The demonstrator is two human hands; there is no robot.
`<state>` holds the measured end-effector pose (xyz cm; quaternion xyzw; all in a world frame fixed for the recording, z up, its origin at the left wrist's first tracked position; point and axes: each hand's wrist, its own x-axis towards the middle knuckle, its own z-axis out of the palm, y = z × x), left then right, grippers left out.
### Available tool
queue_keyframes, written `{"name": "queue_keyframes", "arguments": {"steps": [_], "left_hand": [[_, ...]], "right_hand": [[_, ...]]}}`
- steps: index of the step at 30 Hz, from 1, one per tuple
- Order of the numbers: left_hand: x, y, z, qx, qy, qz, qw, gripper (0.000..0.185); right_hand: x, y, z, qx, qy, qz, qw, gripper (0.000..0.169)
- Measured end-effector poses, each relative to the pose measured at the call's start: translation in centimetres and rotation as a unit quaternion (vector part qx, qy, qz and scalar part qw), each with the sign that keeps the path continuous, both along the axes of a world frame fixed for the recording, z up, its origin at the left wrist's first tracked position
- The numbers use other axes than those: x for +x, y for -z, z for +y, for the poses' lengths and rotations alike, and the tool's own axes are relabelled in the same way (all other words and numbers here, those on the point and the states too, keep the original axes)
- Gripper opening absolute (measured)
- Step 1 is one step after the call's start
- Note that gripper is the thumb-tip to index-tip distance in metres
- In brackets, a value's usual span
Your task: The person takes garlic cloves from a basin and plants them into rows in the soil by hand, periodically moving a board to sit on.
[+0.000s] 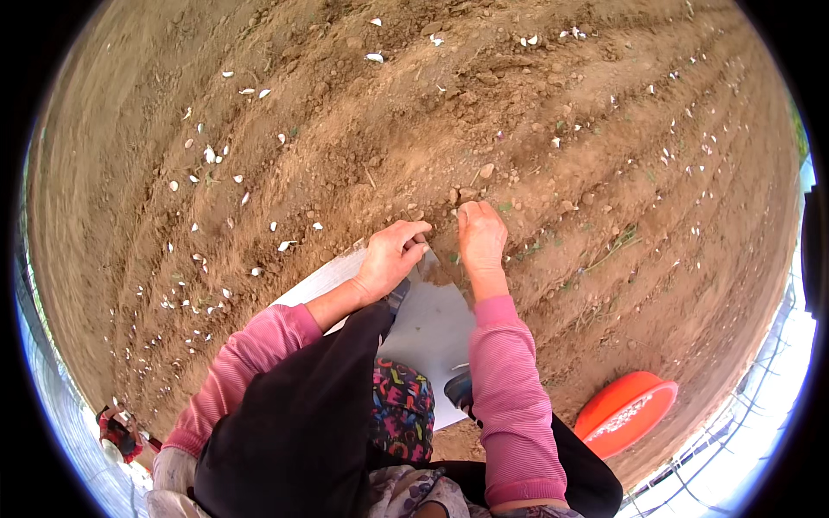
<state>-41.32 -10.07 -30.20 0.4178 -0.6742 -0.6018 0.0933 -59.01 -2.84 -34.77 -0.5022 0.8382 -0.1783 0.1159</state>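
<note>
Just above the brown soil (401, 155), my left hand (390, 254) has its fingers curled and its thumb close to them. I cannot see anything between those fingers. My right hand (482, 234) points its bunched fingertips down to the soil, beside small clods (467, 193). Whether they pinch something is hidden. Beneath both hands and around my shoes lies a whitish board or sheet (434, 320), with soil smeared on its far edge. Garlic cloves (285, 245) are scattered over the ground left of my left hand.
An orange-red plastic basin (612, 414) with whitish pieces inside stands at the lower right. More cloves (666, 154) run along furrows on the right. Another person (120, 435) is at the far lower left. Wire mesh (732, 427) borders the right side.
</note>
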Motion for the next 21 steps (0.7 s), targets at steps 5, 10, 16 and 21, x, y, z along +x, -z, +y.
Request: {"name": "queue_keyframes", "arguments": {"steps": [5, 10, 16, 21], "left_hand": [[-0.4, 0.1, 0.3, 0.011, -0.007, 0.009, 1.0, 0.028], [-0.5, 0.7, -0.5, -0.049, 0.036, -0.01, 0.998, 0.033], [-3.7, -1.0, -4.3, -0.248, 0.124, -0.048, 0.959, 0.047], [-12.6, 0.2, -7.8, -0.383, 0.26, 0.005, 0.886, 0.058]], "right_hand": [[-0.3, 0.9, 0.2, 0.018, -0.017, 0.068, 0.997, 0.013], [-0.2, -1.4, 1.0, 0.005, -0.007, 0.025, 1.0, 0.026], [-1.4, -6.6, 5.4, -0.004, 0.169, -0.01, 0.986, 0.076], [-7.9, -6.5, 4.4, 0.021, 0.272, -0.121, 0.954, 0.086]]}}
